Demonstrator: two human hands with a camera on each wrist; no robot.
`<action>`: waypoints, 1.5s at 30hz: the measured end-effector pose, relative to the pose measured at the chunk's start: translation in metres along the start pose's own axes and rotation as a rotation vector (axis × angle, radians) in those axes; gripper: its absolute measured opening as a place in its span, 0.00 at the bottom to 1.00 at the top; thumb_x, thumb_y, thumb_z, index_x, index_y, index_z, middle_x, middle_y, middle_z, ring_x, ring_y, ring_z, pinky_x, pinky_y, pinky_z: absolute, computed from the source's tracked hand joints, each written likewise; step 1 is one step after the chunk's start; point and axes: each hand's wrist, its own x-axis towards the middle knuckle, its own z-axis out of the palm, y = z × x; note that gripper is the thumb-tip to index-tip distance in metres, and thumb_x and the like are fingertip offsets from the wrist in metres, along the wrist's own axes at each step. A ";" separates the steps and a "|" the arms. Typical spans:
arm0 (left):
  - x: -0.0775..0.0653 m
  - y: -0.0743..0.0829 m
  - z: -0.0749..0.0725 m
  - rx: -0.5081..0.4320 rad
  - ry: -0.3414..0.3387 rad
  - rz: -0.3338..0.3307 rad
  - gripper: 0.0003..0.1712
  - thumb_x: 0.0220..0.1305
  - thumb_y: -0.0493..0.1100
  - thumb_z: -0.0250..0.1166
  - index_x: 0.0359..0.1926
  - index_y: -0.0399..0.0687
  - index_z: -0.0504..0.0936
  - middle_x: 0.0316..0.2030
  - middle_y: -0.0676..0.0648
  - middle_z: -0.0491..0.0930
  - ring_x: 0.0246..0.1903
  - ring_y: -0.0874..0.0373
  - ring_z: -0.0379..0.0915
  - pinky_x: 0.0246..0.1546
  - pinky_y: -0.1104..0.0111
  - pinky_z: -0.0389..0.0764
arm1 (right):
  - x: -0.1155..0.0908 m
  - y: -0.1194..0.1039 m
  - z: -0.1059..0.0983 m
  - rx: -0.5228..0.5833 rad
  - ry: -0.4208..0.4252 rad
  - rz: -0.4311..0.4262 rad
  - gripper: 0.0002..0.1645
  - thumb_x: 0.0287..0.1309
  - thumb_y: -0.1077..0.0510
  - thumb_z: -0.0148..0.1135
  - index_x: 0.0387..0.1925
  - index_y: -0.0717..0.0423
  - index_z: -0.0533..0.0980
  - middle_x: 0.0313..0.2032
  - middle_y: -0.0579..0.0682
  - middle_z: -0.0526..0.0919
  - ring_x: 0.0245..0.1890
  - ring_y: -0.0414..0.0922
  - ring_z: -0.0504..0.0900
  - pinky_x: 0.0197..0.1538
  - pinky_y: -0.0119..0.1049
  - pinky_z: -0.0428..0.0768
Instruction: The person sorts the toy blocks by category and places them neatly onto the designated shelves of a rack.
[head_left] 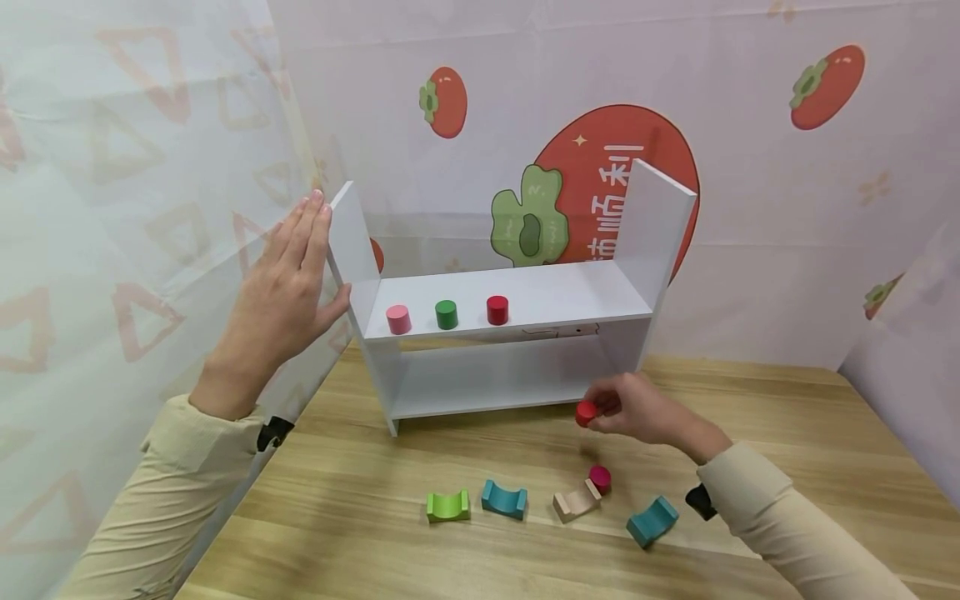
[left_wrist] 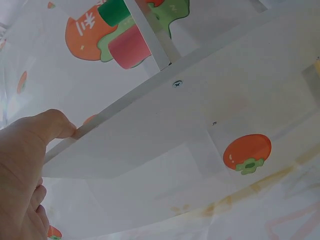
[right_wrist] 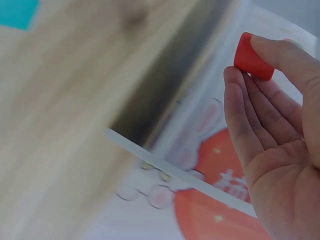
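Observation:
My right hand (head_left: 636, 408) pinches a small red cylinder block (head_left: 586, 413) between thumb and fingertips, in front of the lower right of a white two-tier shelf (head_left: 480, 379). The right wrist view shows the red cylinder block (right_wrist: 254, 57) under the thumb. With fingers straight, my left hand (head_left: 281, 287) rests against the shelf's left side panel (head_left: 354, 250), its thumb at the panel's front edge. Along the upper board stand a pink cylinder block (head_left: 398, 320), a green one (head_left: 446, 315) and a red one (head_left: 497, 311).
On the wooden table (head_left: 360, 533) before the shelf lie a lime arch block (head_left: 448, 507), a teal arch block (head_left: 504, 500), a natural wood one (head_left: 577, 502) and another teal one (head_left: 652, 522). A dark pink cylinder block (head_left: 599, 478) sits beside the wooden arch. Printed curtains hang behind and left.

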 end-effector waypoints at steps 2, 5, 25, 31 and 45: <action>-0.001 0.000 0.000 -0.004 -0.003 -0.003 0.54 0.61 0.37 0.69 0.81 0.27 0.50 0.83 0.31 0.52 0.82 0.35 0.51 0.85 0.52 0.51 | 0.000 -0.008 -0.010 -0.009 0.003 0.003 0.12 0.58 0.63 0.76 0.44 0.60 0.86 0.38 0.49 0.91 0.38 0.39 0.88 0.43 0.31 0.89; -0.001 0.001 0.000 -0.010 -0.005 -0.008 0.54 0.61 0.38 0.69 0.81 0.28 0.51 0.83 0.31 0.52 0.82 0.35 0.51 0.85 0.51 0.52 | 0.001 -0.021 -0.027 -0.035 0.020 0.033 0.14 0.58 0.61 0.77 0.46 0.59 0.86 0.39 0.49 0.91 0.39 0.40 0.87 0.44 0.31 0.88; -0.001 0.001 -0.001 -0.008 -0.003 -0.018 0.53 0.61 0.37 0.69 0.81 0.28 0.51 0.82 0.30 0.53 0.82 0.35 0.51 0.85 0.49 0.53 | 0.038 -0.090 -0.100 -0.142 0.109 -0.024 0.14 0.58 0.60 0.78 0.46 0.55 0.88 0.40 0.49 0.92 0.40 0.42 0.91 0.49 0.41 0.91; 0.000 0.002 -0.001 -0.013 -0.002 -0.019 0.53 0.61 0.37 0.69 0.81 0.29 0.51 0.82 0.31 0.53 0.82 0.36 0.50 0.84 0.48 0.54 | 0.057 -0.096 -0.104 -0.157 0.117 -0.002 0.15 0.59 0.59 0.77 0.47 0.57 0.88 0.41 0.50 0.92 0.41 0.44 0.91 0.50 0.44 0.91; 0.000 0.001 0.000 -0.008 -0.006 -0.014 0.53 0.62 0.37 0.68 0.81 0.27 0.51 0.83 0.32 0.51 0.82 0.36 0.50 0.85 0.51 0.52 | 0.081 -0.089 -0.102 -0.118 0.114 0.091 0.18 0.60 0.57 0.77 0.51 0.57 0.88 0.44 0.53 0.92 0.45 0.48 0.91 0.56 0.48 0.89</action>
